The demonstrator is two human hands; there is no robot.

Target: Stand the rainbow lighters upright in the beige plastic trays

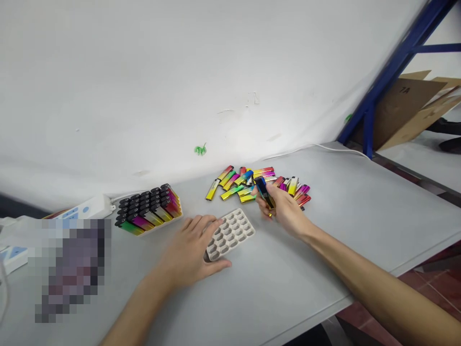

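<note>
Head view: pocketed tray (pixel 234 234), lighter-packed tray (pixel 158 227)

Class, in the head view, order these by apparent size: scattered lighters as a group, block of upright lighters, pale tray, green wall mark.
1. Scattered lighters
2. Block of upright lighters
3. Pale tray, partly covered by the left hand
4. Green wall mark
</note>
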